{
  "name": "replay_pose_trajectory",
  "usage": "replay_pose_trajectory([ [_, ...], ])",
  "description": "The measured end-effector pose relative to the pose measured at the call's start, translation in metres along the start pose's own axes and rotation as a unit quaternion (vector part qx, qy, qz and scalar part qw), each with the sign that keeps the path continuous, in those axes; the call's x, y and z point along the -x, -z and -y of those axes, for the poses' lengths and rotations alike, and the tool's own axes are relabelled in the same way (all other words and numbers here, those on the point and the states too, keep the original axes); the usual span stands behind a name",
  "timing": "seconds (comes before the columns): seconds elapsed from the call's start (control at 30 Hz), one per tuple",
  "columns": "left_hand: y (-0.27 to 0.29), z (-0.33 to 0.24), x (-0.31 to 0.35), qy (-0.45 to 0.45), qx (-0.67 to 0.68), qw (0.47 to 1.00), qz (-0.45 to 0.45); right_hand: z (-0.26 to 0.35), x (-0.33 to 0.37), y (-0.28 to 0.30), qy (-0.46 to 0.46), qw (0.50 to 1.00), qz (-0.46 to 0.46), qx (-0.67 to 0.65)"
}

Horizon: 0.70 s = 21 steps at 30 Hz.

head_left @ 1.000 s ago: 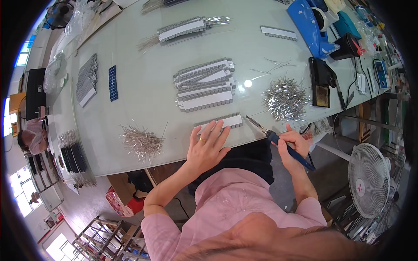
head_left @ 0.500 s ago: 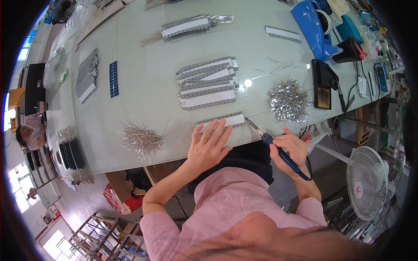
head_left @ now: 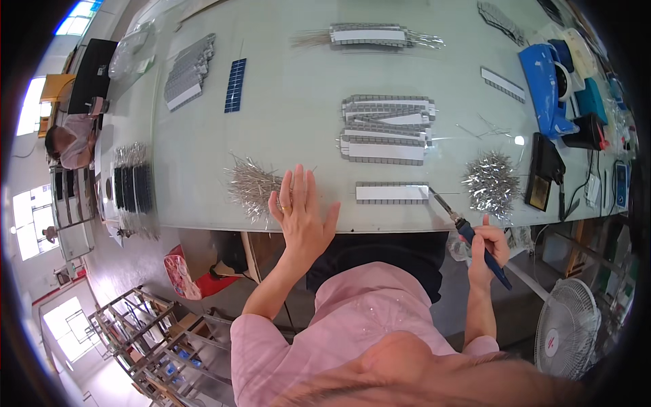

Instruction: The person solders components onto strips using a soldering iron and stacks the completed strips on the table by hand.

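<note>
My right hand [head_left: 489,245] grips a soldering iron [head_left: 463,225] with a dark blue handle. Its metal tip is at the right end of a grey-edged strip with a white middle [head_left: 392,192], near the table's front edge. A thin wire runs out rightward from that end; whether the tip touches it I cannot tell. My left hand [head_left: 302,217], fingers stretched out, is at the right side of a pile of thin silvery wires [head_left: 252,184] and covers part of it. Another heap of shiny wire pieces [head_left: 492,183] lies to the right of the strip.
Stacked strips [head_left: 386,150] lie behind the single one, with a wired bundle [head_left: 369,35] farther back. A blue cell strip [head_left: 234,85] and grey pieces [head_left: 190,71] are at left. At right stand a soldering stand [head_left: 540,183], a blue tape dispenser [head_left: 542,88] and a fan [head_left: 566,329].
My left hand has come off the strip and moved left to the wire pile. The soldering iron stays at the strip's right end. The whole view has shifted.
</note>
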State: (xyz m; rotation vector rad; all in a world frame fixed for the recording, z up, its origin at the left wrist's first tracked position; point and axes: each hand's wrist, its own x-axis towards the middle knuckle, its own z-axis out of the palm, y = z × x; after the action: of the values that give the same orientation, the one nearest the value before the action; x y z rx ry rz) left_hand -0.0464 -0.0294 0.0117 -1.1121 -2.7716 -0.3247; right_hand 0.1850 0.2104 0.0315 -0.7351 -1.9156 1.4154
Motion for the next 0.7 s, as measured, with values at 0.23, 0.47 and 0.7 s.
replay_pose_trajectory([
  [0.23, 0.005, 0.014, 0.012, -0.046, 0.027, 0.998, 0.025, 0.013, -0.016, -0.029, 0.045, 0.994, 0.098, 0.033],
  [0.47, 0.003, 0.022, 0.012, -0.135, 0.066, 0.988, 0.035, 0.024, -0.023, -0.059, 0.085, 0.984, 0.152, 0.026],
  [0.7, -0.002, 0.022, 0.010, -0.139, 0.058, 0.988, 0.024, 0.033, -0.027, -0.079, 0.154, 0.970, 0.172, 0.079],
])
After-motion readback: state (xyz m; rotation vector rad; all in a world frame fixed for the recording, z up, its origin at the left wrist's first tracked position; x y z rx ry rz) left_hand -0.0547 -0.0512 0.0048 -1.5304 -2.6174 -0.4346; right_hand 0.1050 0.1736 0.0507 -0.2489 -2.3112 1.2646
